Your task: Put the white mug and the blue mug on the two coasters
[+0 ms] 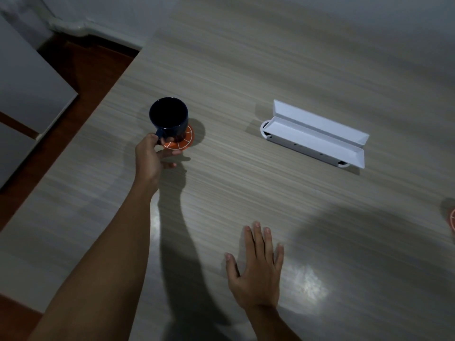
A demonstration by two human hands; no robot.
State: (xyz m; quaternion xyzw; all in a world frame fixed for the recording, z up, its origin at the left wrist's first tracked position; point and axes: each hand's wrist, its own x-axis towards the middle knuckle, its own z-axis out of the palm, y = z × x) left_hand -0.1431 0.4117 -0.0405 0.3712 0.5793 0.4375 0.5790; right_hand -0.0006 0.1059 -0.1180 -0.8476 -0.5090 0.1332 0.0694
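Note:
The dark blue mug (169, 118) stands upright on an orange coaster (183, 141) with white segment lines, left of the table's middle. My left hand (150, 159) grips the mug's handle with thumb and fingers. My right hand (256, 267) lies flat on the table near the front, fingers spread, holding nothing. A second orange coaster (452, 219) shows only as a sliver at the right edge of the view. The white mug is not in view.
A white plastic holder (315, 134) with an open hinged lid lies on the wood-grain table (270, 70), right of the mug. The table's left edge runs diagonally; beyond it are a dark red floor (81, 77) and grey cabinets (27, 94).

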